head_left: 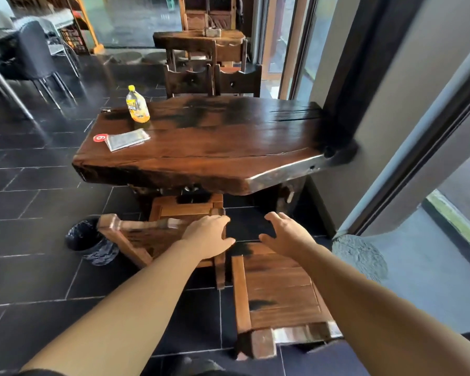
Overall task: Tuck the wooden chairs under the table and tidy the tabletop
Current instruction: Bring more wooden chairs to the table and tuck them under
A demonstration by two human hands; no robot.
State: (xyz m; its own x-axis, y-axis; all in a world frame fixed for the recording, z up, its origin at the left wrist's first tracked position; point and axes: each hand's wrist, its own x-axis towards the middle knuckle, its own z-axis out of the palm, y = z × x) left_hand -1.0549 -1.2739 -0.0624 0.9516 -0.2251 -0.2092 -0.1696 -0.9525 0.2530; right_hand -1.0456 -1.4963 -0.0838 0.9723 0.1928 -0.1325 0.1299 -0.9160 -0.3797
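A dark wooden table (215,147) stands ahead against the wall. On its left part stand a yellow bottle (137,105), a clear menu holder (126,139) and a red number tag (100,137). One wooden chair (147,234) sits partly under the near edge, turned at an angle. My left hand (206,236) rests on the right end of its backrest, fingers curled over it. A second wooden chair (280,291) stands pulled out, nearer to me on the right. My right hand (286,236) hovers open above its seat's far end, holding nothing.
Two wooden chairs (215,81) stand tucked at the table's far side. A black bin (88,241) with a liner sits on the dark tiled floor left of the angled chair. A wall and glass door frame (391,131) run along the right. Grey chairs (36,52) stand far left.
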